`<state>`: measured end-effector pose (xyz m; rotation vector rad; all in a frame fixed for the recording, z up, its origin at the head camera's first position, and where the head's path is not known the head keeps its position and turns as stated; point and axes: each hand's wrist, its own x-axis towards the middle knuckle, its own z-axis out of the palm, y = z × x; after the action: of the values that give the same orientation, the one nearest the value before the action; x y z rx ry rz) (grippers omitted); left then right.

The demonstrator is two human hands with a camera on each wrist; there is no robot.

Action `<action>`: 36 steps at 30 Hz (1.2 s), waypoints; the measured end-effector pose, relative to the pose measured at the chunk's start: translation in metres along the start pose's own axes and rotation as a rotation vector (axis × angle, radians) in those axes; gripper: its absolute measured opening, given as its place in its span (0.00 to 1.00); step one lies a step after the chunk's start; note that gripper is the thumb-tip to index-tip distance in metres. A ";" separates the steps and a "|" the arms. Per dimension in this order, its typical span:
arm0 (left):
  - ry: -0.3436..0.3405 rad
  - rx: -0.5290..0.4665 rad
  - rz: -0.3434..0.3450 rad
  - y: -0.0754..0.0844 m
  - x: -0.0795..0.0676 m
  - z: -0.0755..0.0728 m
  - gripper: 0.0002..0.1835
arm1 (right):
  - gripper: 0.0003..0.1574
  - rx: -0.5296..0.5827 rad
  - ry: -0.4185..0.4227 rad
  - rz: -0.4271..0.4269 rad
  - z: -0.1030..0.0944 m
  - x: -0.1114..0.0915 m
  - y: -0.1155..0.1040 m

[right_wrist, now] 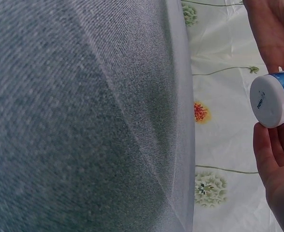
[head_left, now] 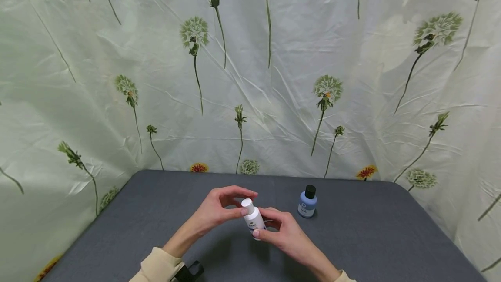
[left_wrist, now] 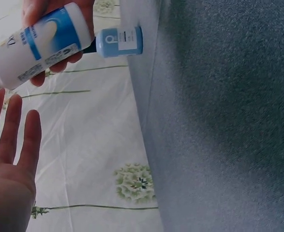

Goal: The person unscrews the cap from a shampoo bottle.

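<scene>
Over the table, my right hand (head_left: 283, 232) grips a small white Dove bottle (head_left: 255, 222) by its body, thumb in front and fingers behind. The bottle is tilted, its white cap (head_left: 247, 204) leaning up and to the left. My left hand (head_left: 217, 207) pinches that cap, thumb on the near side and forefinger behind it. In the left wrist view the other left fingers (left_wrist: 31, 140) stretch out straight under the bottle's neck. A blue and white label (left_wrist: 50, 36) wraps the body there. The right wrist view shows the bottle's flat white base (right_wrist: 265, 102).
A blue bottle with a black cap (head_left: 310, 191) stands upright on the dark grey table (head_left: 368, 229), to the right of my hands. Behind and beside the table hangs a pale curtain (head_left: 282, 112) printed with dandelions. A black strap (head_left: 189, 271) is at my left wrist.
</scene>
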<state>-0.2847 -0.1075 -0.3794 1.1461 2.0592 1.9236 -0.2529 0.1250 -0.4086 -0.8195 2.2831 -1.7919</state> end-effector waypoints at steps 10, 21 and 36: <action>-0.109 -0.063 -0.035 0.004 0.001 -0.006 0.17 | 0.25 0.013 -0.006 0.025 -0.001 0.000 0.000; 0.021 0.097 -0.100 0.002 0.001 -0.001 0.13 | 0.26 0.007 -0.012 0.044 0.000 0.000 0.002; -0.016 0.045 -0.058 0.000 0.001 0.000 0.19 | 0.26 0.014 -0.006 0.039 0.000 0.000 0.001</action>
<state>-0.2848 -0.1070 -0.3791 1.0944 2.1135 1.8450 -0.2531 0.1253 -0.4099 -0.7715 2.2647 -1.7842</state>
